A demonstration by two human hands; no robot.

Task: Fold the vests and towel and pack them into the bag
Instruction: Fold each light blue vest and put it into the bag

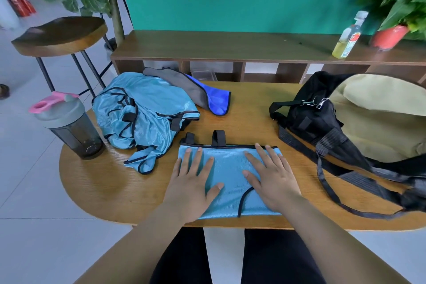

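Observation:
A light-blue mesh vest (229,168) with black trim lies folded into a flat rectangle at the table's near edge. My left hand (192,180) and my right hand (269,176) both press flat on it, fingers straight and spread. A crumpled heap of light-blue vests (143,115) sits to the left behind it. The grey-and-blue towel (202,92) lies bunched at the back centre. The black bag (327,120) stands open at the right, showing its beige lining (378,117), with its strap trailing toward the near edge.
A dark shaker bottle (71,127) with a pink-and-grey lid stands at the wooden table's (110,187) left end. Behind the table a low shelf carries a yellow-liquid bottle (348,37) and a red-potted plant (389,36). A wooden stool (60,34) stands at back left.

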